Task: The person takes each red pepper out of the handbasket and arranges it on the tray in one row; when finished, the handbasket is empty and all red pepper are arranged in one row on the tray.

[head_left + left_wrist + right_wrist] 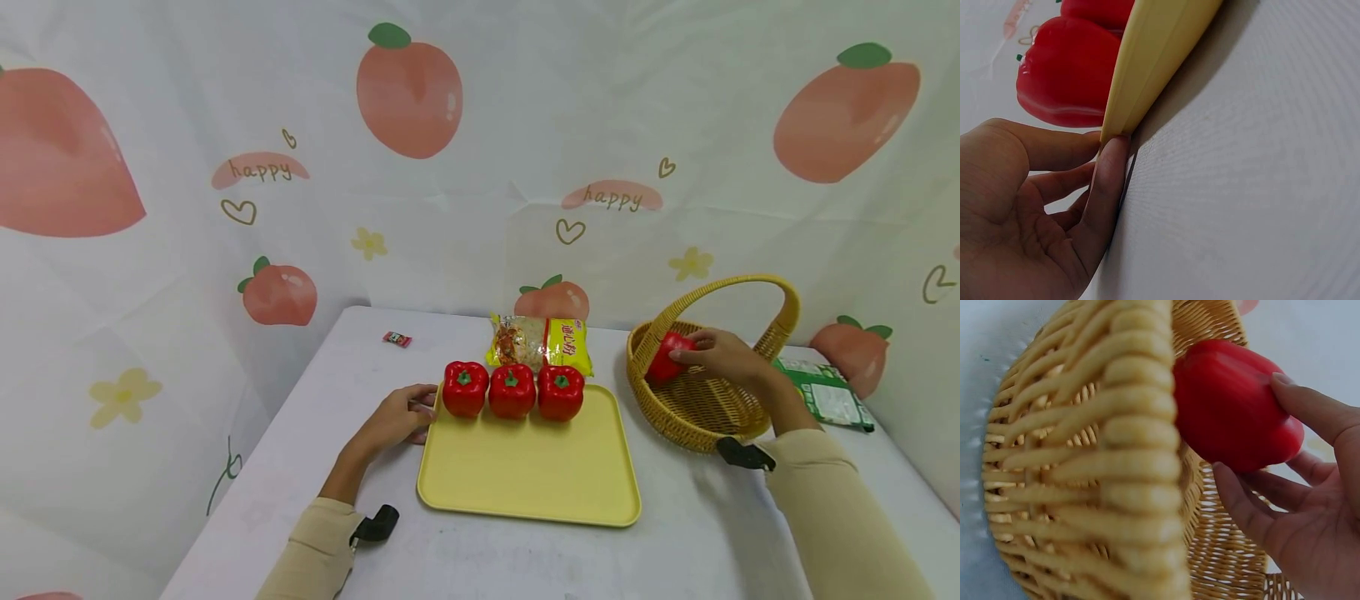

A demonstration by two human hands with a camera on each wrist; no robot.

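Observation:
A yellow tray (525, 471) lies on the table with three red bell peppers (512, 398) in a row along its far edge. At the tray's far left corner, my left hand (393, 417) pinches the rim, one pepper (1069, 75) standing just above the fingertips in the left wrist view. My right hand (726, 357) grips another red bell pepper (1235, 406) between the thumb and fingers. That pepper is inside the mouth of the woven basket (675, 427), by its left side and under the arched handle. The basket's visible floor holds nothing else.
Behind the tray lies a yellow and clear food packet (536, 343). A small red wrapped packet (397, 339) sits at the back left. To the basket's right is a green and white packet (828, 396). A printed cloth backdrop (480, 208) hangs behind the table.

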